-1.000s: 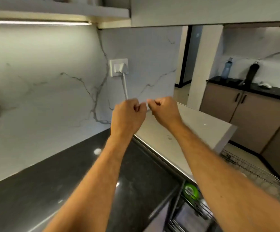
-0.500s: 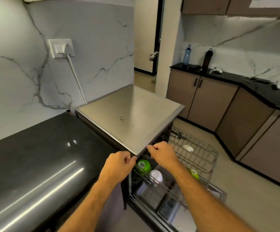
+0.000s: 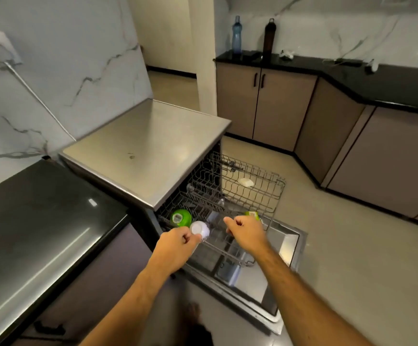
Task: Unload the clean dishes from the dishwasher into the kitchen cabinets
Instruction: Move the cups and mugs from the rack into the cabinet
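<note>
Fingers of both the left hand (image 3: 178, 242) and right hand (image 3: 246, 232) are curled, the left touching a white bowl (image 3: 200, 229). Half a second ago they hovered higher, at the dishwasher (image 3: 150, 148) top's edge.

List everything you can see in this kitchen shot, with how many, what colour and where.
dishwasher: one, steel top, centre, door down.
upper rack: one, grey wire, pulled out, holds a small white piece.
lower rack: one, grey wire, under the hands.
green bowl: one, green, upside down at the rack's left.
white bowl: one, white, upside down beside the green bowl.
green item: one, partly hidden behind the right hand.
bottles: two, one blue, one dark, on the far black counter.
cabinets: several, brown, under that counter.
left hand: fingers curled, touching the white bowl.
right hand: fingers curled over the rack; grip unclear.
</note>
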